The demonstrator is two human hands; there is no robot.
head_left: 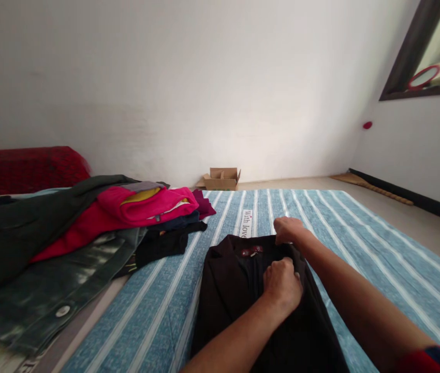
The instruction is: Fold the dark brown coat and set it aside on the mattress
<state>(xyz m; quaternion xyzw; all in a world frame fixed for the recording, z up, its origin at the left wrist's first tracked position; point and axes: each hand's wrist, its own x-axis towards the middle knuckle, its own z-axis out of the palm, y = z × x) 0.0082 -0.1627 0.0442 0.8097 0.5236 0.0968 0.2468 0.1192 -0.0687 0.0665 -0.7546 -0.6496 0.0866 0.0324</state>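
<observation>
Both hands' fingers clenched on black garment (243, 305): left hand (282, 285), right hand (288, 229); long axis away from viewer.

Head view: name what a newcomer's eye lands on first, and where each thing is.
Front and centre, the left hand and right hand grip a black garment spread on the blue striped mattress. At left lies a pile of clothes topped by a bright pink garment. A cardboard box sits by the far wall.
</observation>
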